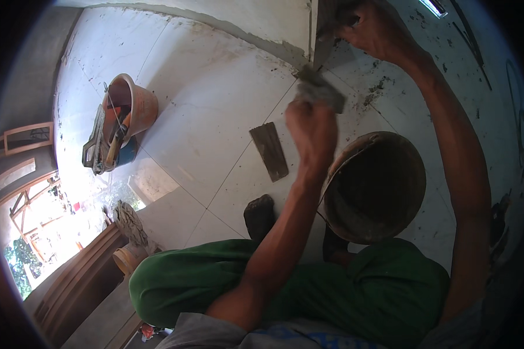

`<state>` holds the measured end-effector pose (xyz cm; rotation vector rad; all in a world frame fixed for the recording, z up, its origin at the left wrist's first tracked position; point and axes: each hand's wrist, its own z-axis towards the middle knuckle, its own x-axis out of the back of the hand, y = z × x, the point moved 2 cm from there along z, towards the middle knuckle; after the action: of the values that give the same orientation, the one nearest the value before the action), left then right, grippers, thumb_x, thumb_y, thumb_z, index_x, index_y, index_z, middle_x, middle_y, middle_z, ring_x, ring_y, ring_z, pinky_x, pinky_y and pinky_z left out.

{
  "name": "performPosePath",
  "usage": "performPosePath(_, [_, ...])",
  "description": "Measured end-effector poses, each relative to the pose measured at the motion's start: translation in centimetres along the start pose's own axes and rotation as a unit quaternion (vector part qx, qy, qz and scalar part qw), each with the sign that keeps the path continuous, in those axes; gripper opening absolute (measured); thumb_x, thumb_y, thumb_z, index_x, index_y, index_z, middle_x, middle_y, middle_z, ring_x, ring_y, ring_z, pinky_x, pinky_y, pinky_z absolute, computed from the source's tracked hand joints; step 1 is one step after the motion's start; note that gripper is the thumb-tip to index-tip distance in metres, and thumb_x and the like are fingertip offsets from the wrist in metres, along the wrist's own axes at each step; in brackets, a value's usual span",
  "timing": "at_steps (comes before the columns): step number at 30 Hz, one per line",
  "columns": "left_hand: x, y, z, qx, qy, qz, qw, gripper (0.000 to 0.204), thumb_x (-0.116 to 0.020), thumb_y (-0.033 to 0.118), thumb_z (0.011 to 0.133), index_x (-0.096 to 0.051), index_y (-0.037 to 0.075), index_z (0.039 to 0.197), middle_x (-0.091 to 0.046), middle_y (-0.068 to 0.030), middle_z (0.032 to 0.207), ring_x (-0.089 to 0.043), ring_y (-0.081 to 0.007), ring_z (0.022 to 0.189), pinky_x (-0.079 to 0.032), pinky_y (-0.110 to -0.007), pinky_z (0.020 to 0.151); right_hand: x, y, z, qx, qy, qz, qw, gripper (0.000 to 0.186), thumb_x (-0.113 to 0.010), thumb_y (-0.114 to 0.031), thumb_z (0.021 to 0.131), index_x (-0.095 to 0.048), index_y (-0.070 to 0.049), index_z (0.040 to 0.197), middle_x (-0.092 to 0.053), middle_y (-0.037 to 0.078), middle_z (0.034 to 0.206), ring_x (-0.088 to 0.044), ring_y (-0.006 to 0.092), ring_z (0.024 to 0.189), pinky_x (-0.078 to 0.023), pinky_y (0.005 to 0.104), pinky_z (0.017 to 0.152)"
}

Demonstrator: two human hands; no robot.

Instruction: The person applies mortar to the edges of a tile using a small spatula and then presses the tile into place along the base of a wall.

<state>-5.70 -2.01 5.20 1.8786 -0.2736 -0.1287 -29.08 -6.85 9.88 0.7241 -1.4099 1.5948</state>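
Observation:
My left hand (311,131) is closed around a flat grey tool (330,98), blurred by motion, at the foot of the wall corner (313,41). Its exact kind does not show. Up at the wall's end, my right hand (374,32) has its fingers curled beside the dark upright face; shadow hides whatever they grip. A dark round bucket (410,168) stands between my forearms, tilted toward me. Left of my left wrist, a flat brown ridged piece (269,151) lies on the tiles.
An orange-brown bucket (144,107) holding tools stands at the left, with a plastering float (94,142) against its side. Crumbs of debris (374,93) dot the tiled floor (215,151). Wooden frames (81,273) lie at lower left. A dark shoe (259,215) shows by my knee.

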Motion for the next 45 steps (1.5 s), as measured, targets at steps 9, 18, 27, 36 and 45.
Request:
performPosePath(9, [3.9, -9.9, 6.9, 0.064, 0.01, -0.185, 0.981, 0.017, -0.056, 0.004, 0.084, -0.051, 0.002, 0.068, -0.05, -0.0017, 0.071, -0.044, -0.0103, 0.062, -0.035, -0.033, 0.054, 1.2, -3.3, 0.6, -0.06, -0.049, -0.055, 0.995, 0.037, -0.077, -0.031, 0.087, -0.075, -0.001, 0.109, -0.075, 0.024, 0.105, -0.073, 0.0389, 0.097, -0.057, 0.0484, 0.088])
performPosePath(18, [3.1, -10.2, 11.8, 0.098, 0.017, -0.229, 0.968, 0.006, -0.057, 0.002, 0.088, -0.054, -0.003, 0.086, -0.055, -0.0087, 0.088, -0.053, -0.0183, 0.075, -0.042, -0.037, 0.064, -0.2, -1.9, 1.2, -0.111, -0.077, -0.035, 0.99, 0.032, -0.073, -0.03, 0.09, -0.075, 0.0, 0.102, -0.075, 0.026, 0.1, -0.073, 0.0365, 0.092, -0.057, 0.0462, 0.084])
performPosePath(27, [5.3, -0.4, 8.0, 0.014, -0.093, -0.23, 0.969, 0.023, -0.057, -0.002, 0.092, -0.064, -0.017, 0.108, -0.069, -0.0209, 0.106, -0.07, -0.0252, 0.09, -0.059, -0.036, 0.08, -1.2, 0.4, 0.2, 0.14, -0.035, -0.249, 0.958, 0.029, -0.077, -0.028, 0.088, -0.075, 0.0, 0.098, -0.075, 0.021, 0.108, -0.072, 0.0325, 0.098, -0.056, 0.0464, 0.084])
performPosePath(36, [8.3, -7.3, 6.4, 0.147, -0.006, -0.304, 0.941, 0.023, -0.054, -0.001, 0.095, -0.063, -0.016, 0.111, -0.069, -0.0204, 0.111, -0.072, -0.0289, 0.097, -0.062, -0.04, 0.087, -3.6, -1.1, -1.1, 0.015, 0.027, 0.132, 0.991, 0.033, -0.076, -0.038, 0.098, -0.082, -0.007, 0.107, -0.078, 0.011, 0.088, -0.072, 0.0172, 0.077, -0.059, 0.0365, 0.073])
performPosePath(45, [7.2, -8.1, 5.5, 0.172, -0.008, -0.314, 0.934, 0.023, -0.054, 0.002, 0.098, -0.063, -0.014, 0.112, -0.07, -0.0195, 0.112, -0.072, -0.0263, 0.095, -0.061, -0.039, 0.083, -8.8, 1.0, -4.0, -0.248, -0.102, 0.478, 0.836, 0.078, -0.071, -0.055, 0.099, -0.063, 0.019, 0.124, -0.068, 0.032, 0.128, -0.07, 0.0412, 0.119, -0.056, 0.0483, 0.107])
